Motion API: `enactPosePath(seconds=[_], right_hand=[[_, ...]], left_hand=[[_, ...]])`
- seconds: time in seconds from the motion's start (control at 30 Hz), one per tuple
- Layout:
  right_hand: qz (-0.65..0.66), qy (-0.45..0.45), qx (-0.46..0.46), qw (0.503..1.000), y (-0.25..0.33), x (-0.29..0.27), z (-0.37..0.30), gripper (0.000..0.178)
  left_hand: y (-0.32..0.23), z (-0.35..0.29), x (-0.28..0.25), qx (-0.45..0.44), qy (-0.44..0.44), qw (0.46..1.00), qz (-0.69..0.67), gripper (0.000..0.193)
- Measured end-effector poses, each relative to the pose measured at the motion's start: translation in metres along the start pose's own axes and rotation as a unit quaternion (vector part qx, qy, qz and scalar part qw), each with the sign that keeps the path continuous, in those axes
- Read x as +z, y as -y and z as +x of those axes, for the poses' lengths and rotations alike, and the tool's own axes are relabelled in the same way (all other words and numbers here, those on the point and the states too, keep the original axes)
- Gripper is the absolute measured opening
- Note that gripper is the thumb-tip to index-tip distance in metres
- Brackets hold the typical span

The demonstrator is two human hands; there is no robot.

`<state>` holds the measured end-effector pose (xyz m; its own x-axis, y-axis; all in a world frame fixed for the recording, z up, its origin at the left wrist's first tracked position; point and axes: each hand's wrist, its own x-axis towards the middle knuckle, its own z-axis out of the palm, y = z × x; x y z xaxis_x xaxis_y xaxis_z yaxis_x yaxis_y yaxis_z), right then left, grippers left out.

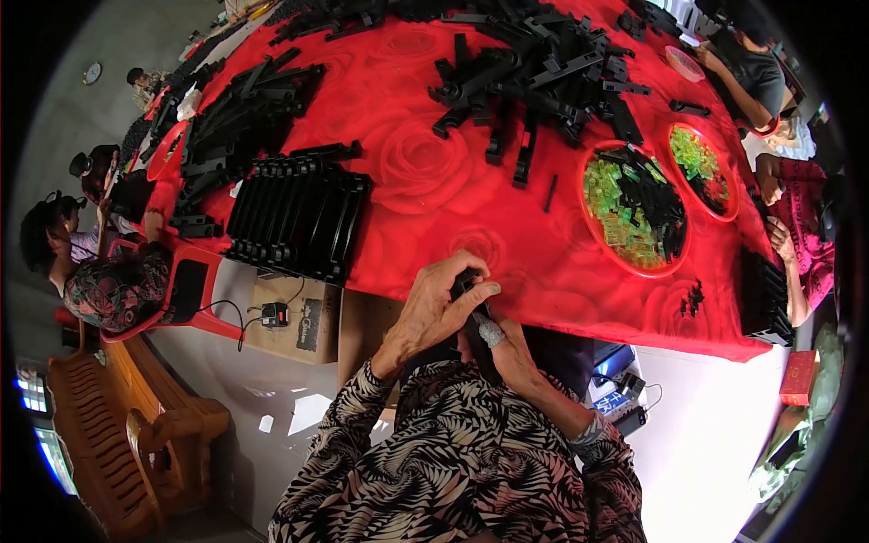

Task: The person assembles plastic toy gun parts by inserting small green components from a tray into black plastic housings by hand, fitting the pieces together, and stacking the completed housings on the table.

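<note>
Close to the table's front edge, my left hand (433, 306) is closed round the upper end of a long black plastic part (481, 346), with its thumb pressed along the top. Lower down, my right hand (511, 351) grips the same part, and a bit of finger shows on its other side. Something silvery grey (490, 331) is wrapped at the right hand, whose fingers are mostly hidden. The part slants down toward my lap. Left of my hands, a neat row of black plastic parts (299, 217) lies side by side at the table edge.
Loose black parts (543, 72) heap on the red tablecloth (412, 172). To the right, a red basket (587, 213) holds green and black pieces beside a smaller basket (727, 215). Co-workers sit on both sides. A cardboard box (272, 339) and wooden bench (118, 425) stand lower left.
</note>
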<state>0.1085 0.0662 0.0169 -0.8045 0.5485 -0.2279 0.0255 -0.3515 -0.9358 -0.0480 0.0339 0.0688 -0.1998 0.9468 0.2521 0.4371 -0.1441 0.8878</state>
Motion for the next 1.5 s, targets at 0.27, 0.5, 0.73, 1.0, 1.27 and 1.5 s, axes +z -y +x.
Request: enactPosePath(seconds=[0.27, 0.5, 0.73, 1.0, 1.27, 1.5], right_hand=[[0.008, -0.021, -0.089, 0.996, -0.003, 0.002, -0.007, 0.025], [0.117, -0.010, -0.137, 0.984, -0.021, 0.007, -0.007, 0.027], [0.129, -0.021, -0.066, 0.989, -0.025, 0.000, -0.010, 0.019], [0.128, -0.011, -0.136, 0.982, -0.033, -0.001, -0.006, 0.016], [0.085, -0.049, -0.091, 0.991, -0.030, 0.004, -0.009, 0.026], [0.142, -0.056, -0.119, 0.981, -0.027, 0.006, -0.005, 0.025]], left_hand=[[-0.011, 0.004, 0.000, 0.014, 0.036, 0.999, -0.019, 0.019], [-0.012, 0.004, 0.007, 0.094, 0.050, 0.994, 0.015, 0.021], [-0.013, -0.001, 0.009, 0.058, 0.056, 0.997, -0.007, 0.035], [-0.013, -0.004, 0.016, 0.063, 0.048, 0.997, 0.011, 0.038], [-0.009, -0.007, 0.019, 0.008, 0.020, 1.000, 0.000, 0.037], [-0.001, -0.004, 0.013, -0.036, 0.026, 0.997, -0.060, 0.014]])
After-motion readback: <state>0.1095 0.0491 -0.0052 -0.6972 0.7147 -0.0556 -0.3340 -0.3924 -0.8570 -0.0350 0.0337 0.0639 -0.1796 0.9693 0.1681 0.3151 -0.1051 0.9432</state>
